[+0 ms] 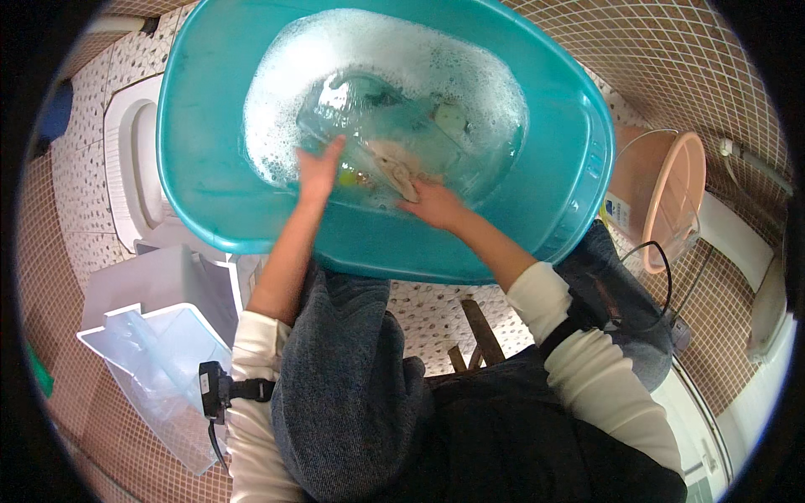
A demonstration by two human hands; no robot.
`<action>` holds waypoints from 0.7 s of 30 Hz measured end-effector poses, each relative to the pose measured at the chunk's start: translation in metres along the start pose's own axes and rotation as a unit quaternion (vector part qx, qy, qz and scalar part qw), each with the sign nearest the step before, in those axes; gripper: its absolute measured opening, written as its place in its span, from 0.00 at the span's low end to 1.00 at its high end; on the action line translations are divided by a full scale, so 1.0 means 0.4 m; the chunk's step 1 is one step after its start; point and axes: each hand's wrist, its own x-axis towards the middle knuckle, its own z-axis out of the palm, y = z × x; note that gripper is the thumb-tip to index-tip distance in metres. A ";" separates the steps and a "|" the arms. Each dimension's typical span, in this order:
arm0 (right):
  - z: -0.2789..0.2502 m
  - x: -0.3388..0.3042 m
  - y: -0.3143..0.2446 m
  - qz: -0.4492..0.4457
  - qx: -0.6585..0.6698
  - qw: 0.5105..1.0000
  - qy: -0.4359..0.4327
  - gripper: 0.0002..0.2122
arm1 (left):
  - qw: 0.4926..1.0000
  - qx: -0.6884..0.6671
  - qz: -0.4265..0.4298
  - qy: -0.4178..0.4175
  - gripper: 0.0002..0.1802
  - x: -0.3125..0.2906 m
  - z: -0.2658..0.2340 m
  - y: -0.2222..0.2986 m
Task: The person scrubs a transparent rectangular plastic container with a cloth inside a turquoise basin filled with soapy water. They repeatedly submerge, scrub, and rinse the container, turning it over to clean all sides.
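A clear, see-through container (360,102) lies tilted in the soapy water of a large teal tub (201,126). At its near left edge is my left hand (315,174), thumb apart from the fingers and over the container's wall; the fingertips are partly lost in foam. My right hand (438,204) is closed on a beige cloth (399,176), pressed against the container's near side. Something small, yellow-green and red (350,178), shows between the hands, too unclear to name. A pale round shape (451,117) shows beyond the container.
White foam (277,101) rings the water. Grey and clear plastic bins (159,335) stand at the left, near a white squat toilet (126,168). A peach bucket (671,193) lies tipped at the right. Wooden stool legs (480,331) show below the tub, by my knees.
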 end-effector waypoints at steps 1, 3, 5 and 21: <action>0.009 0.018 -0.016 -0.033 0.039 0.998 0.028 0.26 | 0.972 -0.193 -0.091 -0.100 0.34 -0.019 0.032 -0.023; 0.044 0.071 -0.056 -0.007 0.131 0.991 -0.014 0.25 | 0.970 -0.087 -0.039 -0.225 0.27 -0.027 0.099 -0.058; 0.065 0.095 -0.068 -0.009 0.172 0.985 -0.027 0.24 | 0.977 -0.044 -0.064 -0.201 0.26 -0.007 0.112 -0.092; -0.012 0.091 -0.081 -0.002 -0.279 0.933 -0.226 0.18 | 0.977 0.079 0.189 -0.065 0.25 -0.044 0.141 -0.064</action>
